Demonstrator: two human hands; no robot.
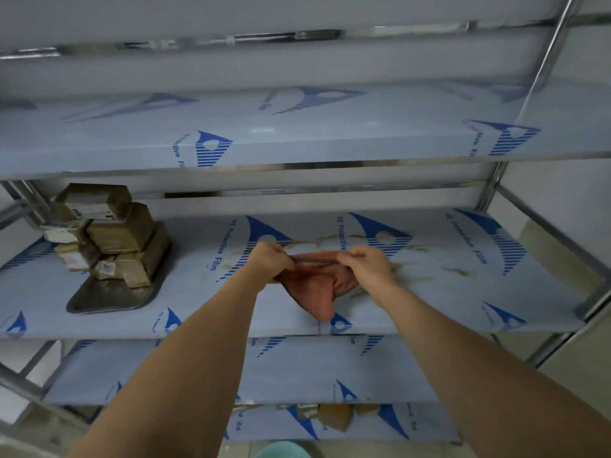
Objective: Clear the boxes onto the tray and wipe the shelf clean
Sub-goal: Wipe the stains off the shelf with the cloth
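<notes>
One dark metal tray [109, 297] on the film-covered steel shelf [429, 292] carries about eight brown cardboard boxes [112, 233]. Left hand [269, 259] and right hand [367, 264], arms outstretched, each pinch one salmon-pink cloth [314, 289] above brown smears [413, 259].

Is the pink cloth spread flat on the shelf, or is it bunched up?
Bunched up. The left hand and right hand grip the pink cloth by its top edge, and it hangs in folds, one corner drooping.
</notes>
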